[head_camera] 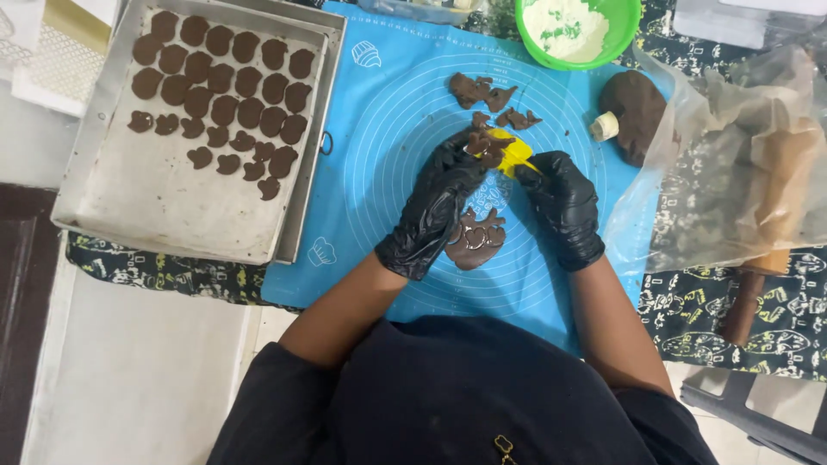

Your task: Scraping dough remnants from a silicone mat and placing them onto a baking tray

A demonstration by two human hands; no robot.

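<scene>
Rolled dough (474,241) below fingers (465,159) pinching yellow cutter (514,151)

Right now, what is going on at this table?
A person in black gloves is working brown dough over a blue baking mat. The left hand and right hand together hold a yellow cutter with dough stuck in it. A rolled dough sheet with cut-outs lies below the hands, and scraps lie above. The metal tray to the left holds rows of cut shapes.
</scene>
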